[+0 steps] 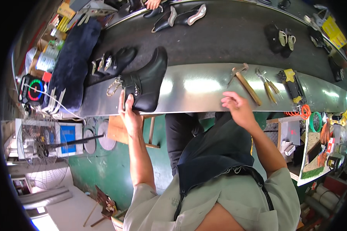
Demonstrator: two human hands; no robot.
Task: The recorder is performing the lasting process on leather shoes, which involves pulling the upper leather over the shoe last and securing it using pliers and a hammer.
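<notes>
A black ankle boot [147, 82] with a chain and buckle strap lies on its side at the front edge of the metal bench strip [196, 90]. My left hand [130, 115] grips the boot at its near left side, the thumb against it and one finger pointing up. A looped cord [113, 87] shows by that finger. Over the front edge of the strip, my right hand [237, 107] holds nothing; its fingers are loosely bent and apart. Nearest to it lies a hammer [246, 84] with a wooden handle. Pincers [268, 85] with yellowish handles lie to the right of the hammer.
A black and yellow tool [292, 85] lies on the strip's right. Behind the boot are more black shoes [120, 61]. The dark belt [223, 42] carries further shoes [180, 18]; another person's hand [153, 4] is across it. A fan [42, 144] stands at left.
</notes>
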